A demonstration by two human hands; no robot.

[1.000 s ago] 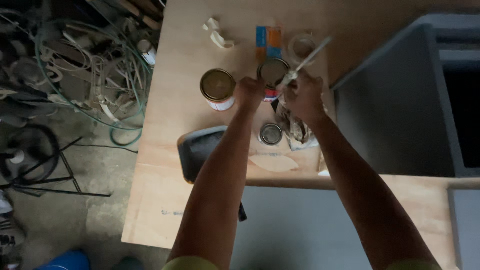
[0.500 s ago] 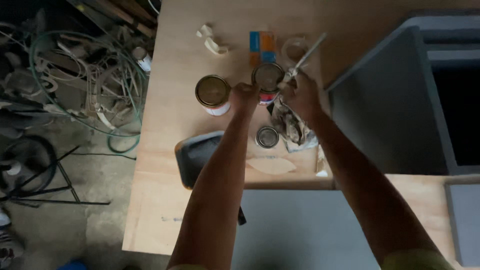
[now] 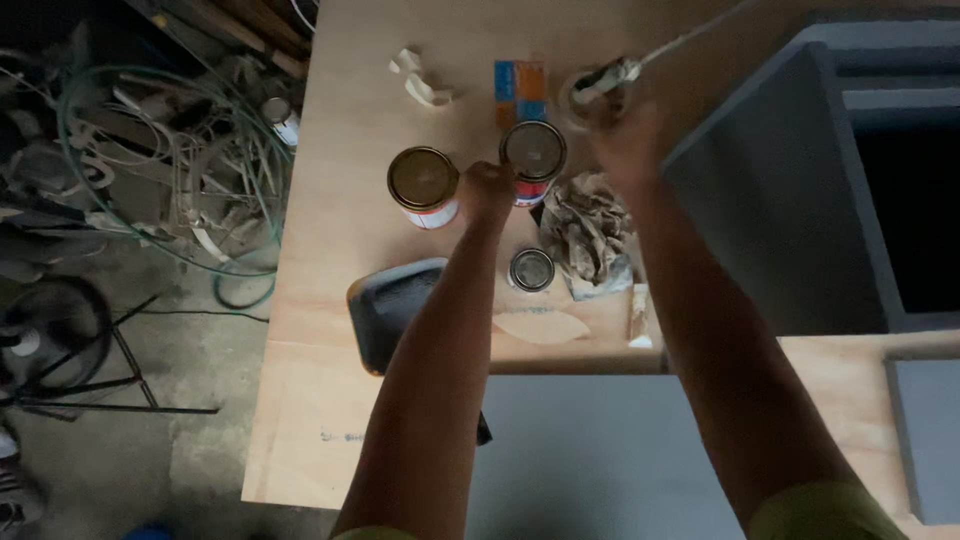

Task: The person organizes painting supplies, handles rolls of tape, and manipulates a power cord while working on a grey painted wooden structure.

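Observation:
My left hand (image 3: 488, 190) is curled against the near side of a paint can (image 3: 533, 152) with a red and white label, standing on the plywood table (image 3: 330, 250). Farther back, my right hand (image 3: 628, 140) grips a thin pale-handled brush (image 3: 680, 40). The brush's dark tip rests in a small clear jar (image 3: 585, 95) just past that hand. A second can (image 3: 423, 180) with a gold lid stands left of the held can.
A crumpled rag (image 3: 590, 235), a small round lid (image 3: 531, 269), a flat wooden piece (image 3: 540, 325) and a black tray (image 3: 395, 305) lie near my arms. An orange and blue box (image 3: 520, 82) sits at the back. A grey cabinet (image 3: 790, 190) stands right; hoses (image 3: 170, 170) cover the floor left.
My right hand has carried the brush from over the paint can away to the clear jar at the back. My left hand has stayed at the can.

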